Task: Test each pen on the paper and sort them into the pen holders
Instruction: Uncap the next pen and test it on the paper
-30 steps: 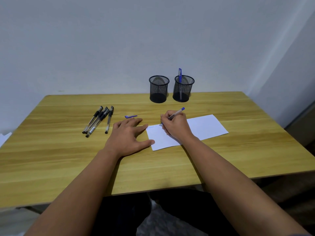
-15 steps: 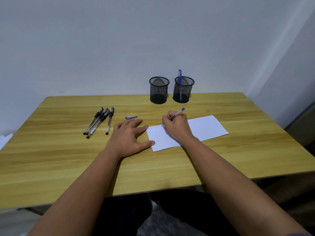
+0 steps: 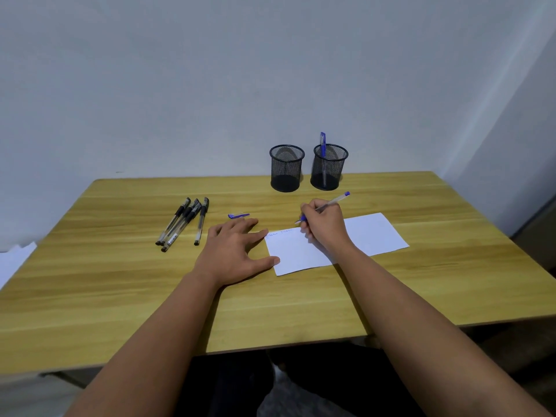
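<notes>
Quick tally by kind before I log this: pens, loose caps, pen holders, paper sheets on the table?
Black pens, lying in a group on the table: 4
Blue pens: 2, one in the right hand, one standing in the right pen holder
Loose blue cap: 1
Mesh pen holders: 2, left, right
Paper sheet: 1
Total: 10

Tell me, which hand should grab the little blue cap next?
Probably the left. The left hand lies flat with free fingers just short of the blue cap, while the right hand is busy holding the blue pen on the paper.
</notes>
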Tool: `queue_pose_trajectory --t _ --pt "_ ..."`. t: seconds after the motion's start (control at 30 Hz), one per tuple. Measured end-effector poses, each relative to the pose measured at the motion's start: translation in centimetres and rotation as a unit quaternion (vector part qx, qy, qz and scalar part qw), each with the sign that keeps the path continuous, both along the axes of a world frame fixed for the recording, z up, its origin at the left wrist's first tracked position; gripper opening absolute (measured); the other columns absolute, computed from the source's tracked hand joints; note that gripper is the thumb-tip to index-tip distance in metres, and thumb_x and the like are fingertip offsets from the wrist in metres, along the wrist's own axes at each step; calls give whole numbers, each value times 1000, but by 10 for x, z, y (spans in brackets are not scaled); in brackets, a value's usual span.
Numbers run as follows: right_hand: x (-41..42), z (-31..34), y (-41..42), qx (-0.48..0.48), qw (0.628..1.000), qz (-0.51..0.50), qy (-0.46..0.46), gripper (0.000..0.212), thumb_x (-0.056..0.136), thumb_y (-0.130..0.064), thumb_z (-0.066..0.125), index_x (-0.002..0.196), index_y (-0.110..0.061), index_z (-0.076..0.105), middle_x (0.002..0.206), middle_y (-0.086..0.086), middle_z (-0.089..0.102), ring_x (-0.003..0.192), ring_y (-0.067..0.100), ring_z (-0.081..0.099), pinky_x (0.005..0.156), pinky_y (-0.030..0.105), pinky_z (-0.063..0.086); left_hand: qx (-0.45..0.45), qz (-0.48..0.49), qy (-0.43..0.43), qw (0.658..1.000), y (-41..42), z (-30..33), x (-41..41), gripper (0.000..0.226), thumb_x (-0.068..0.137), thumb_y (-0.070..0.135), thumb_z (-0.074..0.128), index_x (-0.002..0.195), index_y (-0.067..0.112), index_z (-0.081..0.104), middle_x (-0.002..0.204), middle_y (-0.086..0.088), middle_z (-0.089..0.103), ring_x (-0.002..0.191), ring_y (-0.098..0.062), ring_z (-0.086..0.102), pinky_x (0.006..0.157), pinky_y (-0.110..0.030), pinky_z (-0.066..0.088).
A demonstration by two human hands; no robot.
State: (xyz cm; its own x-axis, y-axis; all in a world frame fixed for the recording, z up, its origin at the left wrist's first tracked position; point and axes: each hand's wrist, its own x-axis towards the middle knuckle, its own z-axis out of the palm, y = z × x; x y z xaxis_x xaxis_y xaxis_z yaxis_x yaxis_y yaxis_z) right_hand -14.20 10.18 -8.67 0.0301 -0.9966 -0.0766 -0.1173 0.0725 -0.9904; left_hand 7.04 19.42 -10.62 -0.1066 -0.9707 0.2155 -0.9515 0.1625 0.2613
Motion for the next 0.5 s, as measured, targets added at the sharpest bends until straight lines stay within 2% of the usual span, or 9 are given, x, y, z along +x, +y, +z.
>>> queue_pose_trajectory --t 0.07,0.17,0.23,0.3,0.37,0.4,0.5 --pt "-2 6 -2 18 999 24 -21 29 106 -15 63 79 -3 63 65 16 58 46 16 50 41 23 40 8 -1 -6 1000 0 1 -1 82 75 90 44 144 46 52 159 14 39 148 -11 27 117 -43 20" --pt "-2 19 0 -6 999 32 -30 28 106 -21 66 84 -4 66 63 10 60 47 12 53 42 21 42 0 -6 12 1000 3 1 0 81 77 87 49 145 43 51 157 14 42 146 -11 31 118 -44 22" --pt "-2 29 1 -30 998 27 -47 29 106 -24 66 83 -7 63 60 5 60 48 11 53 42 19 42 -48 2 66 997 2 3 2 74 82 79 56 143 37 55 146 13 53 137 -11 42 112 -43 31" --pt "-2 35 2 -51 997 33 -56 31 106 -25 67 80 -11 59 59 4 59 48 13 52 42 21 41 -123 26 97 987 -7 6 6 61 90 67 54 138 31 61 126 11 63 120 -16 54 100 -44 39" --pt "-2 37 2 -61 996 34 -59 31 105 -25 68 79 -11 58 59 4 59 48 15 51 42 22 41 -163 68 72 982 -21 10 13 50 94 55 49 132 27 66 115 7 66 109 -22 58 91 -45 42" --pt "-2 38 2 -62 996 32 -61 30 104 -24 69 80 -10 59 60 4 61 48 15 52 43 23 42 -151 92 44 983 -29 13 18 47 95 50 49 130 25 68 115 4 66 109 -25 58 90 -46 42" --pt "-3 43 3 -45 996 35 -70 20 104 -17 69 95 0 71 77 11 73 53 14 58 48 27 49 -52 159 -65 984 -46 22 29 36 98 42 50 122 27 71 124 1 63 117 -29 53 95 -47 38"
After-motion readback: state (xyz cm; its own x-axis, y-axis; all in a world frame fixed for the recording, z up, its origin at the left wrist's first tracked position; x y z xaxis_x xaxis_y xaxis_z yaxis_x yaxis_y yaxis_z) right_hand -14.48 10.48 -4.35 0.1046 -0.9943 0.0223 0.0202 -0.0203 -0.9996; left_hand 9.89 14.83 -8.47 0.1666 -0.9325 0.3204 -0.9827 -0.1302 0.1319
